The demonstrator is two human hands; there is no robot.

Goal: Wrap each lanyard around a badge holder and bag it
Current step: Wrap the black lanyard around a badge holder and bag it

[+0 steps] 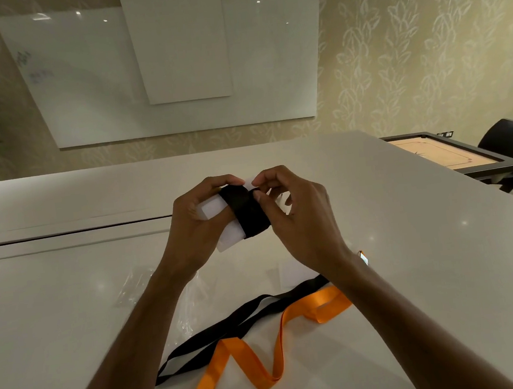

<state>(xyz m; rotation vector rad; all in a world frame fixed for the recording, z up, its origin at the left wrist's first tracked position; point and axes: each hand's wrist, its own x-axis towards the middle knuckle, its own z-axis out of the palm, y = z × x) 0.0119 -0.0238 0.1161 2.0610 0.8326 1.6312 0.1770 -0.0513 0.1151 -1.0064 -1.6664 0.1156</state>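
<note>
Above the middle of the table (413,257), a white holder (226,240) is gripped by the left hand (197,219), its centre banded with wound black lanyard (247,211). The band's upper end is pinched by the right hand (294,209). Near the front edge, a loose black strap (230,323) and an orange strap (278,350) lie crossed beside clear bags (138,282).

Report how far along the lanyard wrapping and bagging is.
Done: no bagged set is visible. In hand: the left hand holds a white badge holder with a black lanyard wound around it, and the right hand pinches the lanyard at its top edge. Left: a second black lanyard and an orange lanyard lie loose on the table, beside clear bags.
</note>
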